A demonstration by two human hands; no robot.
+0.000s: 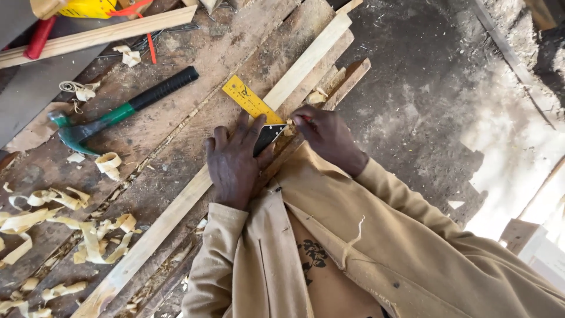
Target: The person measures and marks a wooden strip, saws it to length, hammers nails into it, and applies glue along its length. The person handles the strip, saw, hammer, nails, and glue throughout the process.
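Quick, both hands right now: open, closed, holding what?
Left hand: open, pressed flat on the yellow try square across the wood strip.
Right hand: closed, fingertips pinched at the square's edge; what they hold cannot be told.

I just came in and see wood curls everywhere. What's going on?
A person's left hand presses a yellow try square with a black handle flat on a long pale wooden strip. The right hand pinches something small at the square's edge, too hidden to name. A green-headed hammer with a black grip lies nearby on the worn wooden workbench.

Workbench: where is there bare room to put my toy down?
Bare wood lies between the hammer and the yellow square. It is crowded around the shavings lower left, and where both hands press the pale strip.
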